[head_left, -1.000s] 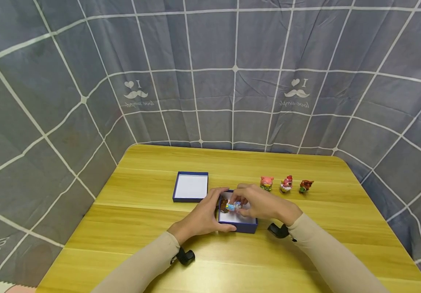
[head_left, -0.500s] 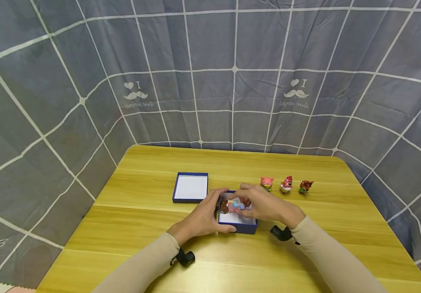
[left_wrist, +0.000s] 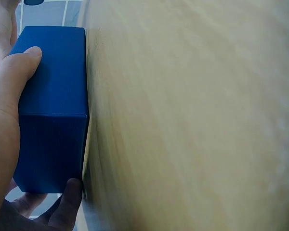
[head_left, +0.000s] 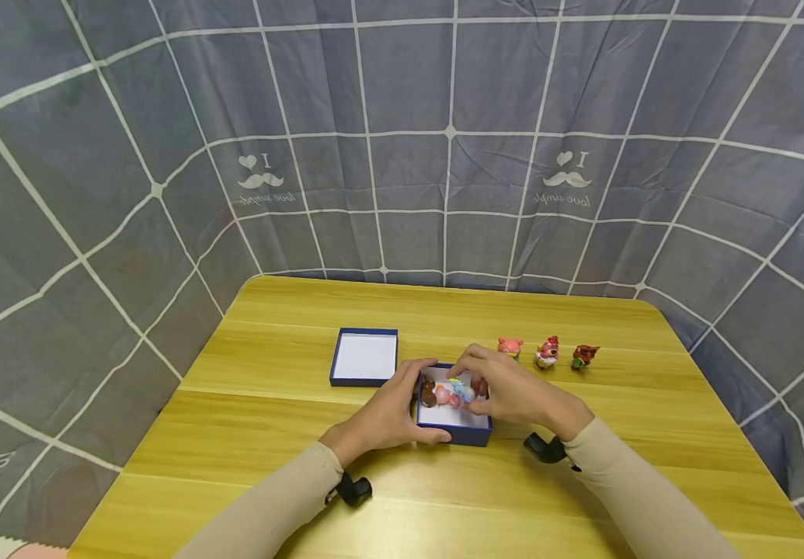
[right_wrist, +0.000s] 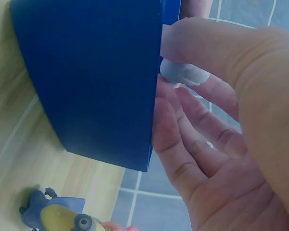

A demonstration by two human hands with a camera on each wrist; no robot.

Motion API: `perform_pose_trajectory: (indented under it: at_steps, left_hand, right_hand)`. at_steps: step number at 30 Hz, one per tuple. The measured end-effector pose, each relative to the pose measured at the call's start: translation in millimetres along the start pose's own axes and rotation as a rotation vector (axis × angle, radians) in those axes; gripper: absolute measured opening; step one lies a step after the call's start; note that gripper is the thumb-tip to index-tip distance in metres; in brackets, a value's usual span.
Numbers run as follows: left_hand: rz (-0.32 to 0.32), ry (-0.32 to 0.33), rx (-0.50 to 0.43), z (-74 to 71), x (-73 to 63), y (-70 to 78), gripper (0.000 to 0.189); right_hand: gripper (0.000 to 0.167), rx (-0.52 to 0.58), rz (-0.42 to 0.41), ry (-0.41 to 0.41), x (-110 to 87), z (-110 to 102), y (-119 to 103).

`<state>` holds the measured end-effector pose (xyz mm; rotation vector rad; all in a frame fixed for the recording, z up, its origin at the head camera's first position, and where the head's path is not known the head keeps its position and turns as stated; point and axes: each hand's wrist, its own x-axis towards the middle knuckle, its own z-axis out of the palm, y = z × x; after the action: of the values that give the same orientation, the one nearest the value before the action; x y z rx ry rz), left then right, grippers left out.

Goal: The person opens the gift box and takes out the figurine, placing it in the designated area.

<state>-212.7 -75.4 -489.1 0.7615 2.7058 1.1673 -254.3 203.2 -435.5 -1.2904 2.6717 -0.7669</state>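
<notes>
My left hand grips the left side of a blue box with a white inside, thumb on the near wall, fingers at the far side. In the left wrist view the thumb lies along the box wall. My right hand reaches over the box's right part and pinches a small light-blue figurine, partly hidden by the fingers. The right wrist view shows its pale end between thumb and fingers at the rim. Left of it in the box lie a pink figurine and a brown-headed figurine.
A shallow blue box lid, white inside, lies behind and left of the box. Beyond the right hand a pink pig figurine, a red-and-white figurine and a brown-and-green figurine stand in a row on the wooden table.
My right hand has shifted slightly right with the light-blue figurine, and the pink figurine has come into sight beside the brown one. The left hand and the box keep their place.
</notes>
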Motion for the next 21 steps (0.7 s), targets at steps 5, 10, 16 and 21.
perform_pose_trajectory:
  at_steps: [5, 10, 16, 21]
  left_hand:
    - [0.000, 0.000, 0.004, -0.1, 0.1, 0.4, 0.123]
    - [0.005, 0.000, 0.001, -0.6, -0.4, 0.3, 0.123]
    - [0.005, 0.001, -0.004, -0.5, -0.7, 0.2, 0.123]
    - [0.005, 0.002, -0.007, -0.5, -0.9, 0.8, 0.123]
  right_hand:
    - [0.045, 0.018, 0.014, 0.004, -0.7, -2.1, -0.8]
    - [0.046, 0.015, 0.023, 0.011, -1.4, -3.8, -1.2]
    - [0.048, 0.025, 0.021, 0.019, -3.4, -4.9, -0.9]
    - [0.049, 0.031, 0.023, 0.025, -5.4, -7.1, -0.7]
